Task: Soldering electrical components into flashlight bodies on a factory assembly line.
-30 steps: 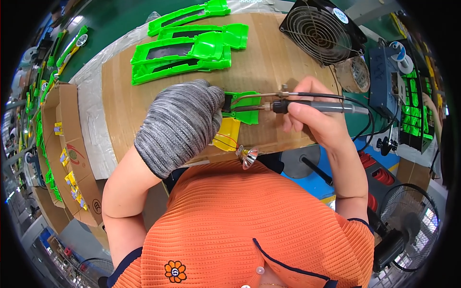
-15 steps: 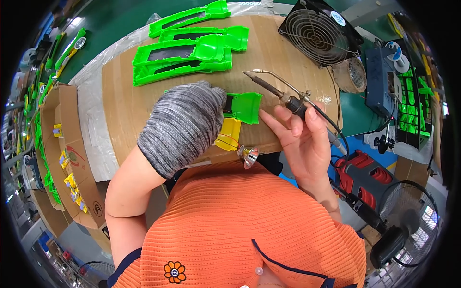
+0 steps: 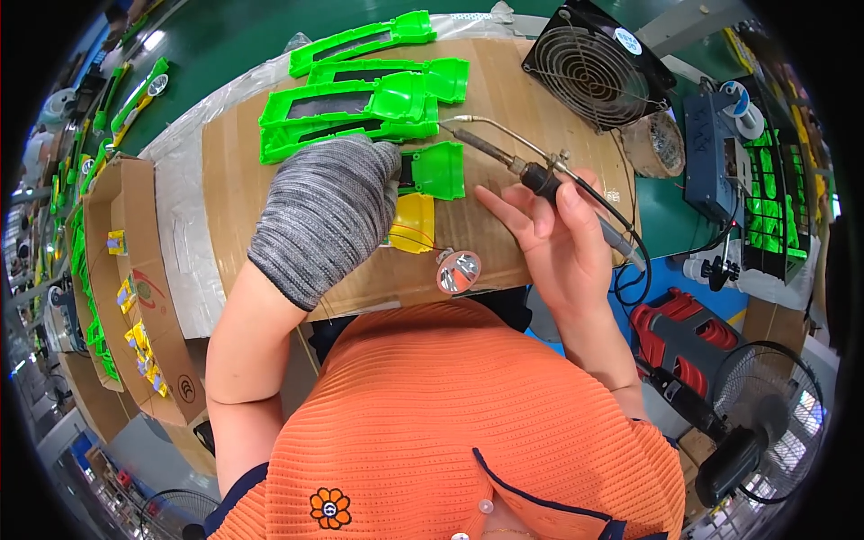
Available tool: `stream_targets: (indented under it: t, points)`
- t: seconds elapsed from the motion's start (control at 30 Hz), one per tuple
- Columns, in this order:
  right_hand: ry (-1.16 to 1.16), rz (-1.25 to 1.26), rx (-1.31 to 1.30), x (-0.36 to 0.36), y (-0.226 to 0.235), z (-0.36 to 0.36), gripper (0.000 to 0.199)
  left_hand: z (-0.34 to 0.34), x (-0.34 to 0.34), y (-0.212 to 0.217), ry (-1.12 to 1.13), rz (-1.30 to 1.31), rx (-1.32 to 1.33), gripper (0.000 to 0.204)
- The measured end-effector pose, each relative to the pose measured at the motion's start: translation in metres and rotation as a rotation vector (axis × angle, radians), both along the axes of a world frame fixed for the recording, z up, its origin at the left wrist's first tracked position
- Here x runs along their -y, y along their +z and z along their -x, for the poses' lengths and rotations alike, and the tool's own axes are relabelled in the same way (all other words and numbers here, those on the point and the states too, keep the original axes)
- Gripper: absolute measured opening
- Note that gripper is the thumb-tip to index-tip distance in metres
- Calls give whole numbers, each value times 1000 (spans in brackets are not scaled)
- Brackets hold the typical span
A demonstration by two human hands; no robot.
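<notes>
My left hand (image 3: 328,211), in a grey striped glove, is closed on a green plastic casing (image 3: 438,171); the glove covers most of the casing and hides the fingertips. Under that hand a yellow plastic part (image 3: 413,222) sticks out toward me. Thin wires run from there to a round silvery lamp reflector (image 3: 458,272) near the cardboard's front edge. In my right hand (image 3: 567,243) is a soldering iron (image 3: 540,180), gripped by its dark handle with some fingers stretched out. Its tip points up and left, beside the stacked green casings (image 3: 360,103).
A cardboard sheet (image 3: 504,243) covers the work surface. At the back right stand a black fan (image 3: 589,72), a round tub (image 3: 652,144) and a blue soldering station (image 3: 708,148). A cardboard box (image 3: 135,297) with small yellow parts stands at left. The iron's cable hangs at right.
My left hand and the green casing have shifted slightly left and away from me. The reflector has turned to face upward. The soldering iron has moved a little left and away from me.
</notes>
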State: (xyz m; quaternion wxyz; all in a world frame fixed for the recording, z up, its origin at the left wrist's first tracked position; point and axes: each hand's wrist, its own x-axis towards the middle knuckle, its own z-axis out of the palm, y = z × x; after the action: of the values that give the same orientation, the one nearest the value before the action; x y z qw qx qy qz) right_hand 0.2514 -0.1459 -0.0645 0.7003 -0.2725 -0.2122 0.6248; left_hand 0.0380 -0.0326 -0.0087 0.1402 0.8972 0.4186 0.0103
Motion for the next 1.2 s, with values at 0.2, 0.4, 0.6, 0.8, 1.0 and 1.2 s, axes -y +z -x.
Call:
stream_targets:
  t: [0.2,0.4,0.6,0.8,1.0,1.2]
  points:
    - [-32,-24,128,7,1,1,9,11,-4,2,-72,62,99,13]
    - [-78,-55,135,18,0,0,15,59,23,49,-143,-64,211,13]
    - [-19,-30,318,26,15,12,17,109,59,12,-229,-197,-266,27]
    - [29,-65,381,28,11,15,17,110,50,-3,-170,-351,161,22]
    - [54,-24,435,29,12,18,17,93,41,-13,-232,94,579,19]
    - [96,5,432,26,14,13,18,80,32,-1,-203,145,441,17]
